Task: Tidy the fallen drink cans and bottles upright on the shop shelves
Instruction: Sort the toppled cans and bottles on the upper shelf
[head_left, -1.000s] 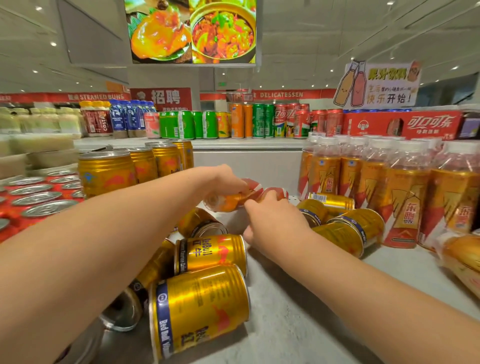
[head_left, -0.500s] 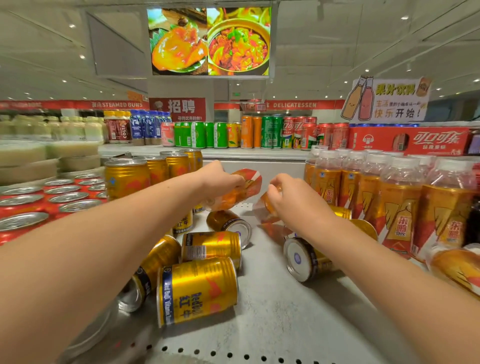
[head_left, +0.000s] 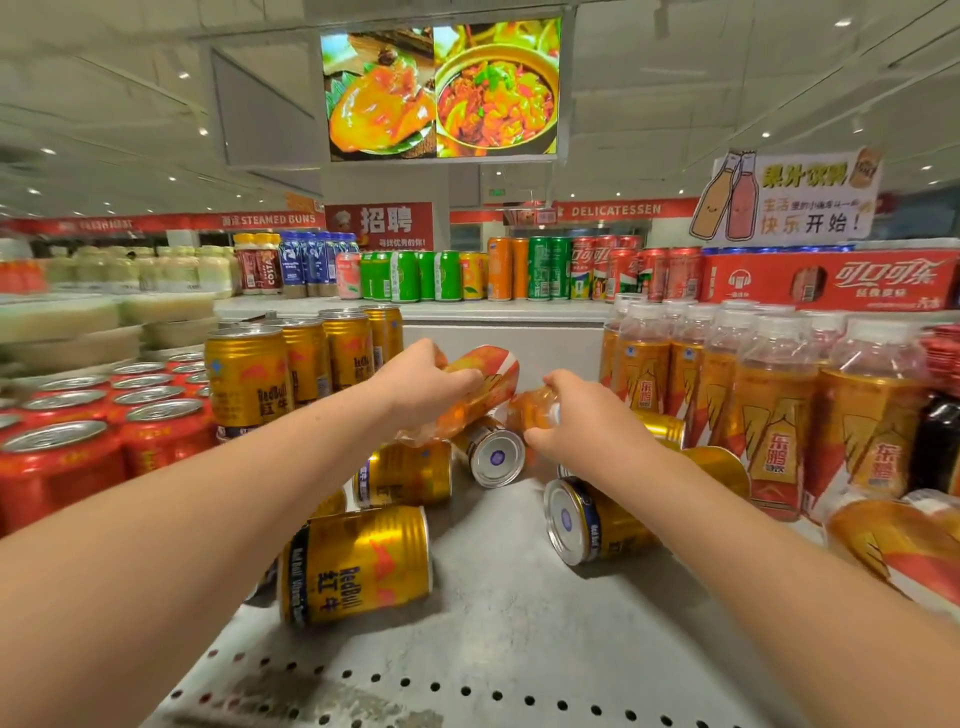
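My left hand (head_left: 422, 382) grips an orange drink bottle (head_left: 480, 387), held tilted above the grey shelf (head_left: 509, 623). My right hand (head_left: 582, 415) is closed on a second orange bottle (head_left: 532, 410), also off the shelf and tilted. Below them several gold cans lie on their sides: one nearest me (head_left: 358, 564), one behind it (head_left: 405, 473), one with its base toward me (head_left: 491, 457), and one to the right (head_left: 592, 517). Another orange bottle (head_left: 893, 545) lies fallen at the right edge.
Upright gold cans (head_left: 249, 376) stand at the back left, red cans (head_left: 57, 462) further left. Upright orange bottles (head_left: 769, 410) fill the right side. A grey divider wall (head_left: 498, 345) closes the back, with more cans on a shelf behind it.
Both hands have lifted their bottles off the shelf and raised them slightly. My view has pulled back, showing more of the perforated front edge.
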